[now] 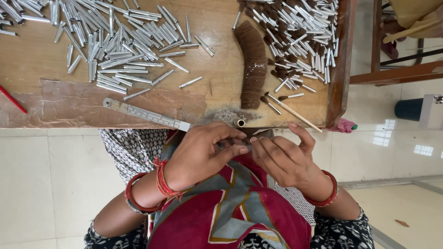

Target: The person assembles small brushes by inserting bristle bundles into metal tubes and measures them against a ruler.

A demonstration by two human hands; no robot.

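Below the wooden surface point(41, 60) edge, over her lap, left hand point(203, 154) and right hand point(281, 159) pinch one small silver metal tube point(233, 144), mostly hidden between pressed fingertips, beneath brown bristles point(254, 64).

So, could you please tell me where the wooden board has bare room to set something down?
Bare wood lies on the board left of the empty metal tubes, above the taped patch; another strip runs between those tubes and the brown bristle bundle. The right side is crowded with filled tubes. Both hands, left and right, work at the near edge.
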